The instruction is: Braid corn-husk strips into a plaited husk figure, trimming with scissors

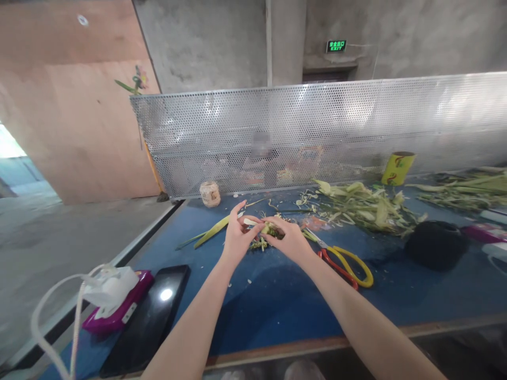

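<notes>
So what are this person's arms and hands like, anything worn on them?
Both forearms are bare up to the picture's edge: no sleeves show. The left hand and right hand wear no gloves, and no watch, bracelet or ring shows.

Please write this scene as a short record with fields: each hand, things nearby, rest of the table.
left hand: pinches the plant bundle
right hand: holds the same plant bundle from the other side
nearby: scissors to the right, long green leaf to the left
rest: leaf pile, twine ball, black yarn ball, phone, on the blue table
behind: perforated metal screen
</notes>
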Demonstrator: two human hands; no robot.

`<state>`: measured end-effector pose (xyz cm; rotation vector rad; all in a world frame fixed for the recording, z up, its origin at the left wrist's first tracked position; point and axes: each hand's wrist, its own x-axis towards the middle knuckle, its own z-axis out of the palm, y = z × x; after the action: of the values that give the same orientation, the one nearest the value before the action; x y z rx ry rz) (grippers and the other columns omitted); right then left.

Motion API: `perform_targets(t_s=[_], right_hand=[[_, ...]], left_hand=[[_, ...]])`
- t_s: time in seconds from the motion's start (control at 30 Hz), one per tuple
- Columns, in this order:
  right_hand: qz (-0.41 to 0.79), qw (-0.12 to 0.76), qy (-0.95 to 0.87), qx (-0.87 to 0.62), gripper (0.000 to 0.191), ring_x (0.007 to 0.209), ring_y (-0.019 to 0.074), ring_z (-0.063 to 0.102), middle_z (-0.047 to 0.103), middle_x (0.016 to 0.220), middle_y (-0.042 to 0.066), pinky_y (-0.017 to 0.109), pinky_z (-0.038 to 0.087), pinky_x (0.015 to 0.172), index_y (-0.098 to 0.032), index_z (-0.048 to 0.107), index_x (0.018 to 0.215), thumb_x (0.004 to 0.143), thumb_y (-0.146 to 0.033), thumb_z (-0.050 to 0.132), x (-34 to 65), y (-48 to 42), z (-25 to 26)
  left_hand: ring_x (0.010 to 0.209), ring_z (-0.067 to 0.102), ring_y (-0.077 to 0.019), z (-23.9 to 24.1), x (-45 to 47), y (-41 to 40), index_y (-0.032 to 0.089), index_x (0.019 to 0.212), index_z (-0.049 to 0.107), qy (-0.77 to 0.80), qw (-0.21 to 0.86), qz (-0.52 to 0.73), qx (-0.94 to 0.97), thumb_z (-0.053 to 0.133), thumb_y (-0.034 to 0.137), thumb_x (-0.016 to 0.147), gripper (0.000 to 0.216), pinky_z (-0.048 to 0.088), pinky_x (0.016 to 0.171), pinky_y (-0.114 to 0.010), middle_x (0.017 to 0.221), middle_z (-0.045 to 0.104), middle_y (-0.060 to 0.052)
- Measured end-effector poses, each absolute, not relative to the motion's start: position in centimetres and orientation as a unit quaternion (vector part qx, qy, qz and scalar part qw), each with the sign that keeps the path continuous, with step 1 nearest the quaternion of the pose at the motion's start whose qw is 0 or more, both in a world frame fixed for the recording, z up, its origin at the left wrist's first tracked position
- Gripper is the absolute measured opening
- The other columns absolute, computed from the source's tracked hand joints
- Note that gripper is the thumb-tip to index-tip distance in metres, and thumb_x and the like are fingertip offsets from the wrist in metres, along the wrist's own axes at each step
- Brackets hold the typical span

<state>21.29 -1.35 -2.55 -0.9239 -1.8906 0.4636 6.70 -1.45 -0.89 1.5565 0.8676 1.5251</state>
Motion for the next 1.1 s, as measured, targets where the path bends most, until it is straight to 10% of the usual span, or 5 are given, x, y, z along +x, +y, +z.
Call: perform_targets(t_s=[0.6,1.1], right_hand=[[0.291,0.515,-0.730,-0.341,0.032,0.081,0.0162,0.055,0.060,0.093,0.004,0.028,0.045,0.071,-0.021,0.057,0.098,0.070,-0.035,0.057,21.5,-1.3,-1.8],[0.538,0.483,-0.645,-0.247,0.027,0.039,0.0031,0.030,0.044,0.055,-0.005,0.020,0.023,0.039,-0.018,0.052,0.078,0.073,-0.044,0.052,21.6,-0.3,-2.3]], left_hand=[[0.048,0.051,-0.0066,-0.7,6.6,-1.4,0.019,0.126,0.023,0.271,0.487,0.599,0.575,0.067,0.025,0.061,0.079,0.043,0.045,-0.021,0.077,0.063,0.000],[0.050,0.048,-0.0064,-0.8,6.4,-1.1,0.020,0.118,0.040,0.318,0.405,0.607,0.605,0.062,0.022,0.064,0.058,0.039,0.039,-0.018,0.074,0.055,0.000]])
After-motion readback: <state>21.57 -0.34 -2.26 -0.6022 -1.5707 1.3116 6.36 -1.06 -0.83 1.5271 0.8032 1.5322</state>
